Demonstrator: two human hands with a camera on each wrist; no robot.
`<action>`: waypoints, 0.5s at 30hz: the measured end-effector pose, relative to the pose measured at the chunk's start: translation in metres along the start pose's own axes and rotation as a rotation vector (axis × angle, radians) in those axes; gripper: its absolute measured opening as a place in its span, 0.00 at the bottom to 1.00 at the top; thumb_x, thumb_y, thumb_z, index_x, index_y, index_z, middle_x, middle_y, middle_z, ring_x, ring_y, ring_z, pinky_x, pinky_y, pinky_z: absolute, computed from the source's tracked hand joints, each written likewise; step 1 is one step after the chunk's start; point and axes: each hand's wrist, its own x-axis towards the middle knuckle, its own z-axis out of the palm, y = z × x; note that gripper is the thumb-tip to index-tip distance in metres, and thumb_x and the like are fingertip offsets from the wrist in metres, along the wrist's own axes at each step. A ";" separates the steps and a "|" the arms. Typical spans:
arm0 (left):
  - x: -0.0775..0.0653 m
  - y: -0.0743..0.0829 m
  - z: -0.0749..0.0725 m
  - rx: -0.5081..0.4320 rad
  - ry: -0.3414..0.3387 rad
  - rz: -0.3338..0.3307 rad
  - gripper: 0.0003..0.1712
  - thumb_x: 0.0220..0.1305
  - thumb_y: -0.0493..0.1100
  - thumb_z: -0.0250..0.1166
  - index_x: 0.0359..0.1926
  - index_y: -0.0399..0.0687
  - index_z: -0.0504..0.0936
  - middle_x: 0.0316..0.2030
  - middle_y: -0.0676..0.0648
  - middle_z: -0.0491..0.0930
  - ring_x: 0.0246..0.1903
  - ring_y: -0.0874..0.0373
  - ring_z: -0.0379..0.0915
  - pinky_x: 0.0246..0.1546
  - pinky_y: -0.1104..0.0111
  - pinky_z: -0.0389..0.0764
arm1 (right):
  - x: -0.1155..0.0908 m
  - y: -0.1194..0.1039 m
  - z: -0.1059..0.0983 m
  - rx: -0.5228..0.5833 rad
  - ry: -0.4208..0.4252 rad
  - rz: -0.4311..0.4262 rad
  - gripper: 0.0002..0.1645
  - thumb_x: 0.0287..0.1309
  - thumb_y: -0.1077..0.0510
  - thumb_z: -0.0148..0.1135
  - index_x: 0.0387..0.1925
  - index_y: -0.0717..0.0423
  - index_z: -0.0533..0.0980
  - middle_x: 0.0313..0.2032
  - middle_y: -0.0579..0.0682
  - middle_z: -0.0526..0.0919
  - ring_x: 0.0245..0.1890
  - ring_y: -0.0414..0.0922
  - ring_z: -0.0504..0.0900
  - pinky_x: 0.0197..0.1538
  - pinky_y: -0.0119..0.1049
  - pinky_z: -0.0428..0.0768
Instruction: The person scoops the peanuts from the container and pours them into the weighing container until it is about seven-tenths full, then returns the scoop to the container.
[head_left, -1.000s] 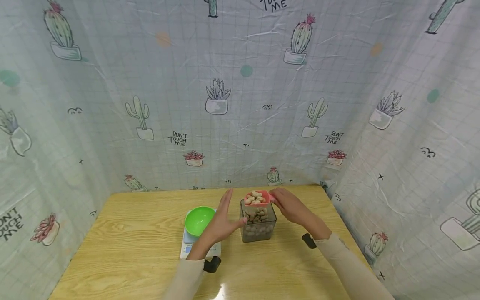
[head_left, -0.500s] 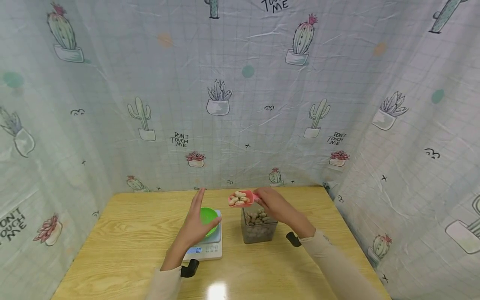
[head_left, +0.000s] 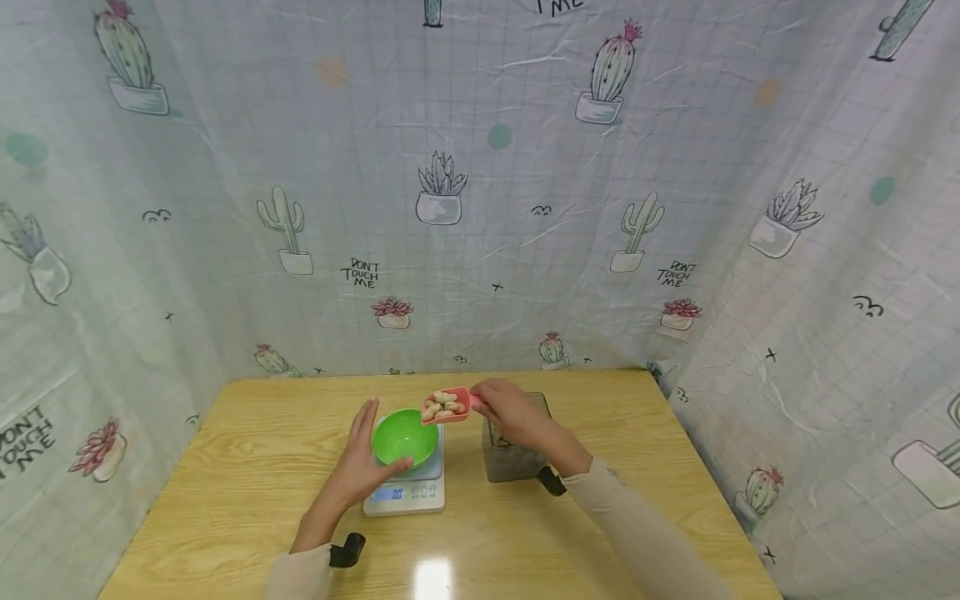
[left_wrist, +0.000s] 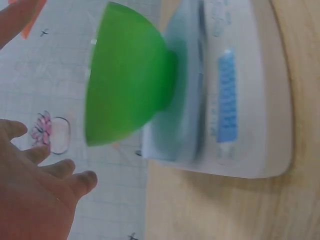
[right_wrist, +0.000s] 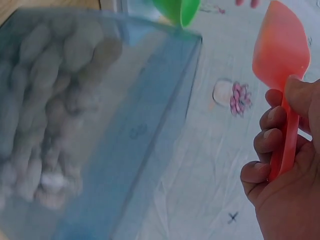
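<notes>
My right hand (head_left: 517,417) grips the handle of a pink-red scoop (right_wrist: 282,47). Unshelled peanuts (head_left: 442,404) fill the scoop, whose front edge is at the right rim of a green bowl (head_left: 405,437). The bowl sits on a white kitchen scale (head_left: 405,497) with a lit display. My left hand (head_left: 356,467) is spread at the bowl's left and near side, fingers apart; in the left wrist view a gap shows between fingers and bowl. Under my right forearm stands a clear grey square container (head_left: 513,462), partly hidden, with more peanuts (right_wrist: 45,90) inside.
A light wood-grain table (head_left: 262,483) carries everything. Behind it and along the sides hangs a pale curtain (head_left: 495,250) printed with cacti. A black wrist-camera mount (head_left: 347,550) juts out from my left wrist, close to the scale's near edge.
The scoop of peanuts has travelled left from above the container to the bowl's edge in my right hand. My left hand has moved left, from beside the container to the bowl's far-left side.
</notes>
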 end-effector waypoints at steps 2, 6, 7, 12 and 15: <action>0.001 -0.009 0.004 -0.007 -0.032 -0.034 0.71 0.50 0.60 0.76 0.79 0.48 0.36 0.78 0.35 0.36 0.73 0.28 0.42 0.64 0.34 0.60 | 0.004 -0.005 0.004 0.000 -0.009 -0.008 0.17 0.74 0.52 0.49 0.56 0.54 0.75 0.50 0.51 0.81 0.53 0.48 0.79 0.56 0.43 0.79; 0.002 -0.020 0.011 -0.022 -0.082 -0.102 0.73 0.49 0.60 0.77 0.79 0.46 0.35 0.77 0.33 0.38 0.73 0.28 0.43 0.65 0.35 0.59 | 0.011 -0.011 0.016 -0.048 -0.024 -0.025 0.15 0.73 0.53 0.51 0.54 0.54 0.76 0.49 0.50 0.81 0.52 0.47 0.80 0.55 0.41 0.79; 0.003 -0.022 0.013 -0.025 -0.086 -0.113 0.73 0.48 0.60 0.77 0.79 0.44 0.35 0.77 0.33 0.39 0.73 0.28 0.44 0.66 0.35 0.59 | 0.012 -0.012 0.019 -0.062 -0.030 -0.024 0.15 0.73 0.52 0.51 0.54 0.53 0.76 0.49 0.50 0.82 0.51 0.46 0.80 0.55 0.41 0.79; 0.003 -0.029 0.016 -0.052 -0.086 -0.139 0.72 0.49 0.61 0.76 0.78 0.40 0.38 0.76 0.32 0.44 0.73 0.30 0.46 0.67 0.37 0.58 | 0.019 -0.015 0.029 -0.130 -0.068 -0.001 0.16 0.72 0.49 0.52 0.54 0.49 0.76 0.46 0.46 0.81 0.48 0.43 0.79 0.52 0.39 0.79; 0.003 -0.033 0.018 -0.062 -0.090 -0.143 0.71 0.50 0.62 0.75 0.78 0.39 0.39 0.76 0.32 0.46 0.73 0.31 0.47 0.68 0.38 0.57 | 0.022 -0.017 0.032 -0.167 -0.090 -0.010 0.15 0.71 0.49 0.53 0.54 0.49 0.77 0.44 0.45 0.81 0.45 0.42 0.79 0.49 0.38 0.79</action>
